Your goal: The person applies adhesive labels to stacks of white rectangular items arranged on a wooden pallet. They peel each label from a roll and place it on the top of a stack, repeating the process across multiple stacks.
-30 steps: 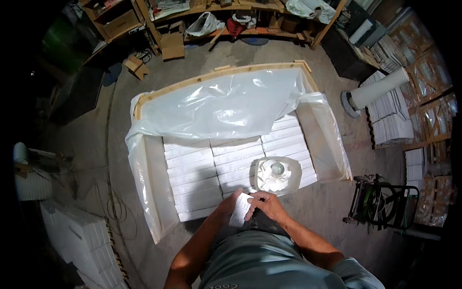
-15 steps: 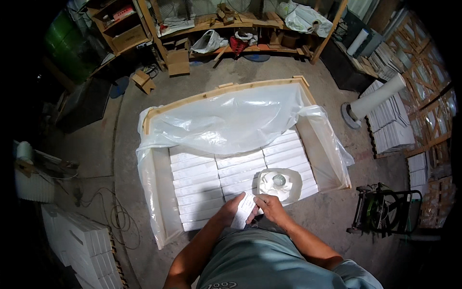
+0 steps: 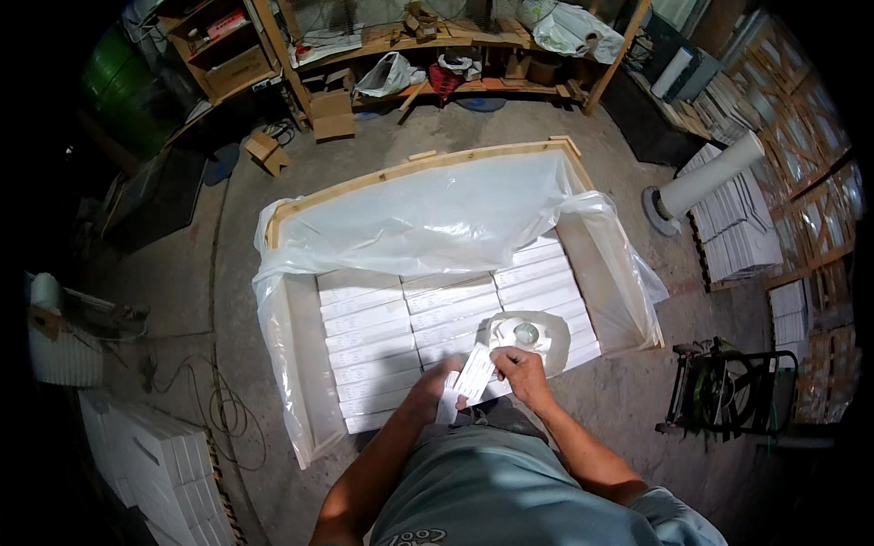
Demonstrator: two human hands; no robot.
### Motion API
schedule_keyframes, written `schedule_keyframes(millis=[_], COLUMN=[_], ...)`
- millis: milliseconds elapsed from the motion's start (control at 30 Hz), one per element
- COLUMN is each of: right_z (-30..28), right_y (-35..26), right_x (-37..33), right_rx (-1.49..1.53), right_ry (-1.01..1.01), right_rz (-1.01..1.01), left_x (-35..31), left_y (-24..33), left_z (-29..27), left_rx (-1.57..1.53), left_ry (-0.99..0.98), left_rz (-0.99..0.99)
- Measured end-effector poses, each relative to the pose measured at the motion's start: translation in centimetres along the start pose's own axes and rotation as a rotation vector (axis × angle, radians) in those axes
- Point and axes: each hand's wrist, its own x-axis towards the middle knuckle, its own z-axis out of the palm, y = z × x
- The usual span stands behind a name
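My right hand (image 3: 523,373) pinches the upper edge of a white printed paper slip (image 3: 473,372). Below and to its left, my left hand (image 3: 430,395) is closed on another white slip (image 3: 446,402); how many slips lie there I cannot tell. Both hands are at the near edge of a wooden crate (image 3: 428,164) lined with clear plastic sheeting (image 3: 410,227). Rows of narrow white boxes (image 3: 369,329) fill its bottom. On the boxes just beyond my right hand rests a pale, roundish object (image 3: 499,333) with a clear disc-like piece on it; its kind is unclear.
White boxes (image 3: 164,460) are stacked at the lower left, near a coiled cable (image 3: 228,409). A black wheeled cart (image 3: 728,387) stands at the right, below a leaning wrapped roll (image 3: 715,182) and more stacked boxes (image 3: 737,223). A wooden workbench (image 3: 437,45) runs along the back.
One slip has come away from the other paper, up and to the right in my right hand. My left hand keeps hold of the paper below.
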Motion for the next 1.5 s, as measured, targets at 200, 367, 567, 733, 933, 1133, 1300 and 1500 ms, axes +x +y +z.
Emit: schedule_keyframes(millis=[200, 367, 567, 733, 933, 1133, 1300, 1500], right_z=[0.6, -0.6, -0.4, -0.1, 0.2, 1.4, 1.6, 1.1], right_y=[-1.9, -1.0, -0.7, -0.3, -0.5, -0.3, -0.9, -0.2], right_x=[-1.0, -0.6, -0.6, -0.6, -1.2, -2.2, -2.8, -3.3], right_rx=[0.039, 0.471, 0.434, 0.319, 0.029, -0.343, -0.412, -0.102], right_ry=[-0.196, -0.343, -0.356, -0.345, -0.296, -0.138, -0.097, 0.008], right_rz=[0.039, 0.273, 0.295, 0.261, 0.088, -0.077, -0.066, -0.017], left_x=[-0.3, -1.1, -1.2, -1.4, -1.4, -1.4, -1.4, -1.0], left_y=[1.4, 2.1, 1.9, 1.8, 1.6, 1.6, 1.2, 0.7], left_z=[2.3, 1.8, 1.4, 1.5, 1.7, 2.4, 2.2, 1.2], left_rx=[0.232, 0.218, 0.248, 0.278, 0.517, 0.878, 0.838, 0.603], left_ry=[0.174, 0.191, 0.209, 0.233, 0.231, 0.185, 0.186, 0.300], left_rz=[0.027, -0.025, -0.044, -0.051, -0.001, 0.141, 0.146, -0.069])
